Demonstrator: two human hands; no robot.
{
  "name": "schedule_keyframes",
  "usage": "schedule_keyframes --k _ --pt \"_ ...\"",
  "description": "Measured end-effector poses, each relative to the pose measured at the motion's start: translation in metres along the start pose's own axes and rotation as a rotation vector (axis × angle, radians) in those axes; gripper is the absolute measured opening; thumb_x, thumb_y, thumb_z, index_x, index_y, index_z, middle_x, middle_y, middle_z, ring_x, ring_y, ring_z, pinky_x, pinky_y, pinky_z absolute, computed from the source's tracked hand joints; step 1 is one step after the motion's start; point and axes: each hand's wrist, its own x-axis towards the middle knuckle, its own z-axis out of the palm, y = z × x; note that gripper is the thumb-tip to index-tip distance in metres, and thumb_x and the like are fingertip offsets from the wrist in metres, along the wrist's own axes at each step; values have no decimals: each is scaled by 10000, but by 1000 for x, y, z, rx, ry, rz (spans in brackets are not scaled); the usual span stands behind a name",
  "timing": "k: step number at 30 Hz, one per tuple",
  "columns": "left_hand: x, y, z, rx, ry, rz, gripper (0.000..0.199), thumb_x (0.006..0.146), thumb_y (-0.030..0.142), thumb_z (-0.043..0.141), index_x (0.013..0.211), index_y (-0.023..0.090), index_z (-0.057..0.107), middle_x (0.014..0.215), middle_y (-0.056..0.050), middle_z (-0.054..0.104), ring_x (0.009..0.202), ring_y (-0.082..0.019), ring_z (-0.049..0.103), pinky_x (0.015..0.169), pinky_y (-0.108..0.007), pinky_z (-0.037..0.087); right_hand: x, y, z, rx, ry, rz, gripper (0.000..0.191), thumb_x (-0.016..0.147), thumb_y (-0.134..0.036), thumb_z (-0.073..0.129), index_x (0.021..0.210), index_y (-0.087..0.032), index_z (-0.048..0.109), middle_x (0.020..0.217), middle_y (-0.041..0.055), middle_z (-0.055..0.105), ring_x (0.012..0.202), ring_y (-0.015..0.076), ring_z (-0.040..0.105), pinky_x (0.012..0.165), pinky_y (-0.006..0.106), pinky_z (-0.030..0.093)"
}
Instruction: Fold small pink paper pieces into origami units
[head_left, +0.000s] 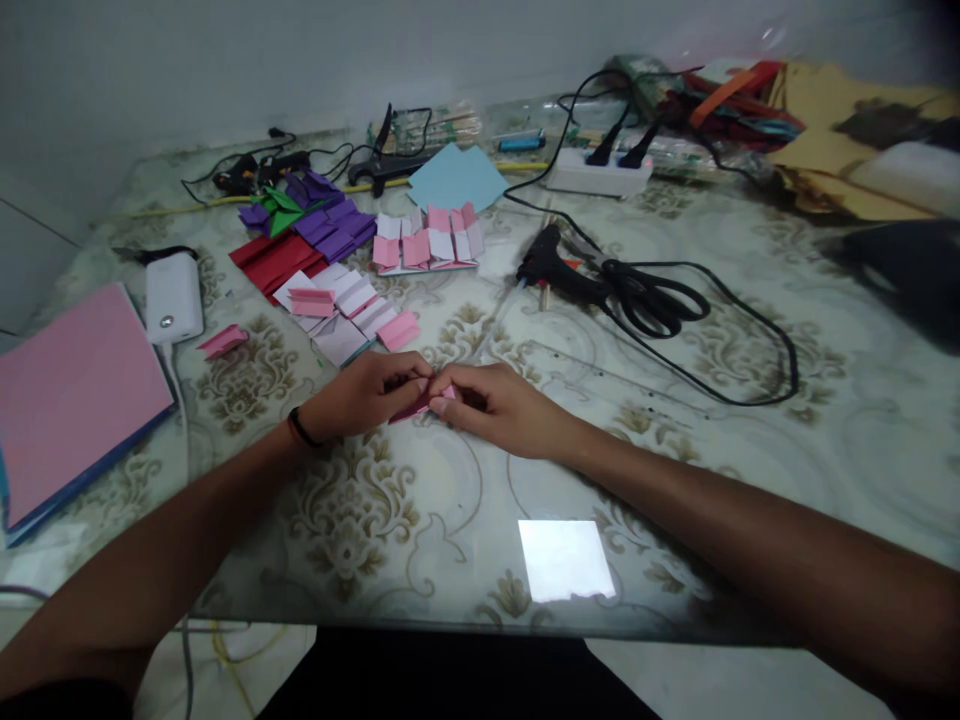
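Observation:
Both hands meet at the middle of the table over a small folded piece of pink paper point(409, 408). My left hand point(367, 393) pinches its left part, and my right hand point(491, 405) pinches the right end, fingertips almost touching. The fingers cover much of the paper. Just beyond my left hand lie folded pink and white paper pieces point(349, 310). Another folded pink piece point(223, 342) rests alone to the left. Behind are folded red paper point(277, 262), purple paper point(334, 228) and a second pink and white group point(427, 240).
A black glue gun point(555, 265) and scissors point(652, 295) lie right of centre, near a cable. Farther back are a white power strip point(600, 172), light-blue sheets point(459, 180) and pliers point(382, 165). At left are a white power bank point(174, 295) and pink sheets point(82, 390).

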Motion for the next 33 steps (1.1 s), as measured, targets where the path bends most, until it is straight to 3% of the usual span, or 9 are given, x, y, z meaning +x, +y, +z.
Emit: schedule_keyframes --k 33 --pt "3 5 2 -2 17 6 185 947 323 616 941 155 693 707 14 652 617 -97 526 591 -226 399 -4 -1 -3 -19 -3 19 303 1024 -452 654 947 -162 696 643 -48 553 570 84 462 552 230 324"
